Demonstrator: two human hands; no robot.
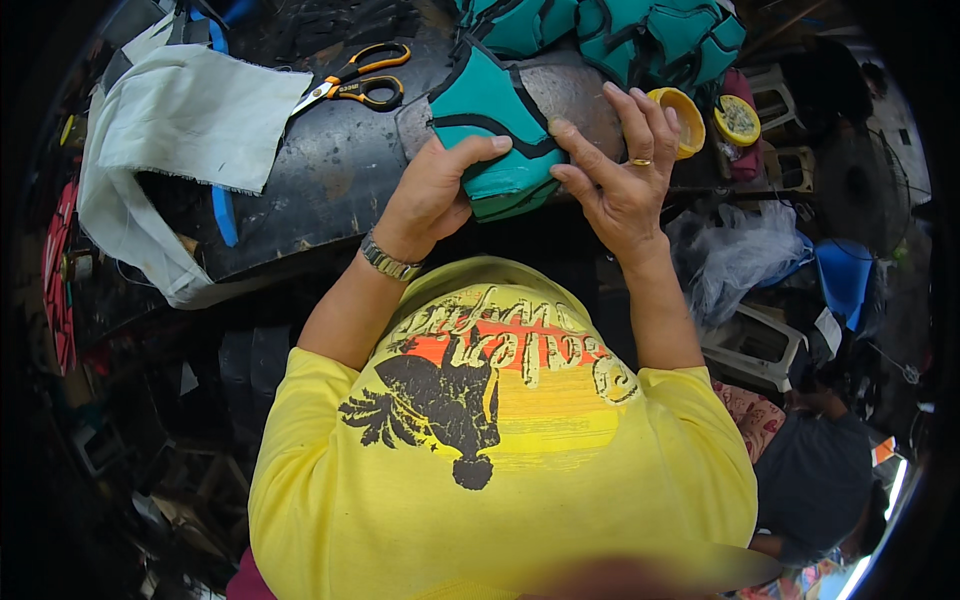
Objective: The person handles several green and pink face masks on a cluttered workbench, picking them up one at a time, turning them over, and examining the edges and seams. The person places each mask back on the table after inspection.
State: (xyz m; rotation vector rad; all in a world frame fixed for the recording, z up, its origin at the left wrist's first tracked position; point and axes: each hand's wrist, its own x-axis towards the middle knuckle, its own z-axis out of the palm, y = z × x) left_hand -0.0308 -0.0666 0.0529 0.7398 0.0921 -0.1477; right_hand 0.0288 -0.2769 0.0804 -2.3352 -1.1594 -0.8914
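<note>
My yellow shirt [400,530] is nearest, below the teal piece [485,90] at the near edge of the dark surface [330,180]. My left grip [430,190] is closed on the piece's left side, thumb pressed over its black trim. My right grip [630,200] meets its right edge at thumb and forefinger, the other fingers raised; I can't quite tell whether it pinches. Left of the piece lie open scissors [338,90], then white cloth [190,120]; right of it, a yellow container [690,132]; beyond it, more teal pieces [660,40].
</note>
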